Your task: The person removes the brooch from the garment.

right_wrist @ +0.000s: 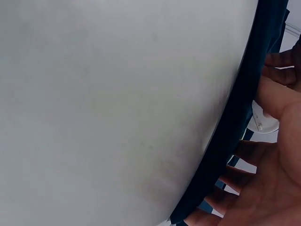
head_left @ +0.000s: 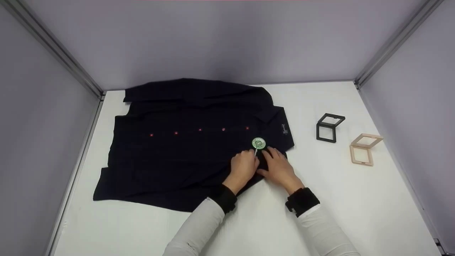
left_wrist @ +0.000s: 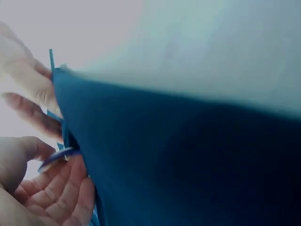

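Observation:
A dark navy shirt [head_left: 170, 156] with red-marked buttons lies spread on the white table, its collar [head_left: 280, 128] to the right. My left hand [head_left: 244, 165] pinches a round green-and-white badge [head_left: 258, 143] at the front of the shirt, just below the collar. The left wrist view shows the badge [left_wrist: 59, 157] edge-on between thumb and fingers. My right hand [head_left: 279, 169] grips the shirt's cloth beside the badge, thumb apart from the fingers. In the right wrist view, the badge's pale back [right_wrist: 264, 120] has a pin on it. Cloth hides where the pin's tip is.
To the right on the table [head_left: 330, 199] stand a black hinged square frame [head_left: 326, 134] and a light tan one [head_left: 362, 156], both unfolded. Grey panels [head_left: 227, 42] wall the table at the back and both sides.

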Motion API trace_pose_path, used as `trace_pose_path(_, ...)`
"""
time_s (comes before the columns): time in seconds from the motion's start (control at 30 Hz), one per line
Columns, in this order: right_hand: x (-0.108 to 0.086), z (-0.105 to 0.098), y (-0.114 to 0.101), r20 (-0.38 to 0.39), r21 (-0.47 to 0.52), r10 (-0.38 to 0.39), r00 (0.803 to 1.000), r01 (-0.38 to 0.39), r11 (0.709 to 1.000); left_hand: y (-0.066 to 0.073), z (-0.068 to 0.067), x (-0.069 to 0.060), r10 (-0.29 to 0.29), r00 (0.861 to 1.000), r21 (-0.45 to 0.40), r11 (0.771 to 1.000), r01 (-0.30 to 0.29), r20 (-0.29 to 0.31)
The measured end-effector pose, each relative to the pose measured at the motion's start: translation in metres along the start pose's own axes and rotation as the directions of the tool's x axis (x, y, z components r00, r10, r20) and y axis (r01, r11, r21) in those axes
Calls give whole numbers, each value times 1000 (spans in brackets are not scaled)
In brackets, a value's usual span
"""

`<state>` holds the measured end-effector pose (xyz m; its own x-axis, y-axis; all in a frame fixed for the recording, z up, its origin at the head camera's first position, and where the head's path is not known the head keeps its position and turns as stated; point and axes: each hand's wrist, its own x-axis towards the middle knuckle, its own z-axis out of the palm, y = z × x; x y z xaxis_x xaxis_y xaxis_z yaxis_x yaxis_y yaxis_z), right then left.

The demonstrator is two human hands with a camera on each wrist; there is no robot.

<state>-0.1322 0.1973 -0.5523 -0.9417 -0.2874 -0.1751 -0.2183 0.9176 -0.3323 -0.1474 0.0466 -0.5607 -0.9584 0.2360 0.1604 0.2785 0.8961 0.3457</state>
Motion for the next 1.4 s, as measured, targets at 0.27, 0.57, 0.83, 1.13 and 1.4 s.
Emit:
trace_pose_path(0.27, 0, 0, 0, 15, 1, 13, 1000, -13, 1000, 8, 3, 2, 15, 999, 216, 976, -24, 43)
trace_pose_path(0.57, 1, -2, 0, 35, 11, 11, 999, -11, 1000, 16, 5, 2, 67, 995, 371, 924, -88, 69)
trace_pose_path(0.83, 1, -2, 0, 18, 29, 14, 1000, -14, 999, 10, 3, 5, 90, 994, 381, 919, -107, 62)
trace_pose_path(1.13, -1, -4, 2, 31, 15, 32, 999, -32, 999, -20, -7, 7, 36, 997, 217, 975, -51, 72)
trace_pose_path(1.4, -1, -2, 4, 35, 23, 45, 998, -46, 999, -49, -19, 9, -74, 972, -30, 996, 82, 224)
